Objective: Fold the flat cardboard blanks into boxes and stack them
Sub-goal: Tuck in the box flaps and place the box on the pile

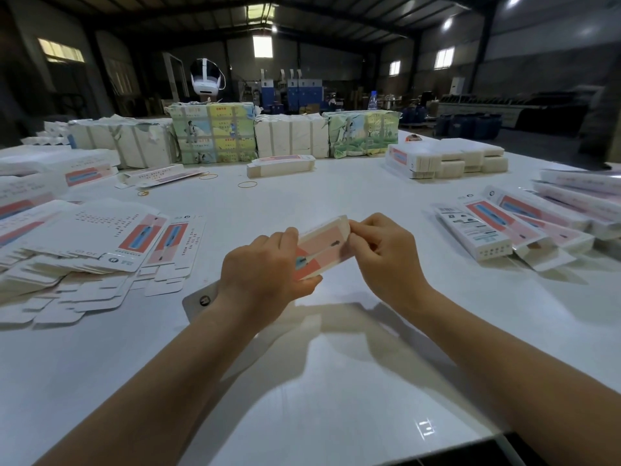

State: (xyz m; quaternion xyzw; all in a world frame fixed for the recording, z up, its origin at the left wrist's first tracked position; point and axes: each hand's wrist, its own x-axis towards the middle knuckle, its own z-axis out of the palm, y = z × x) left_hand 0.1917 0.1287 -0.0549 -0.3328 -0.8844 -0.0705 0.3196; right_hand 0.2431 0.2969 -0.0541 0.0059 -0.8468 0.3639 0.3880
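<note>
White table (pixel 336 203) fills most of the frame; its near edge shows only at lower right, its far edge runs behind a row of wrapped bundles (pixel 215 132) across the upper centre. Open bare surface lies in the middle and in the whole lower half, under and between the forearms.

Left side of the frame: a loose, overlapping heap of flat blanks (pixel 84 250), spilling toward centre left. Right side: folded boxes (pixel 497 227) lying side by side, some overlapping, reaching the right edge. Upper right: a neat stack of blanks (pixel 447 159). Upper centre: a small flat pile (pixel 280 164), with rubber bands (pixel 247 184) on the table just in front of it.

Box in hand (pixel 324 247), pink and white, is held above the table at frame centre, clear of both piles. Long axis runs from lower left to upper right, far end tilted up and away; printed pink face toward the camera. Slightly blurred.

Left hand (pixel 265 274) grips the lower-left end, fingers curled over the top edge and thumb underneath. Right hand (pixel 386 253) pinches the upper-right end with thumb and fingertips, other fingers curled.

A grey card (pixel 201 299) lies flat just left of the left wrist.
</note>
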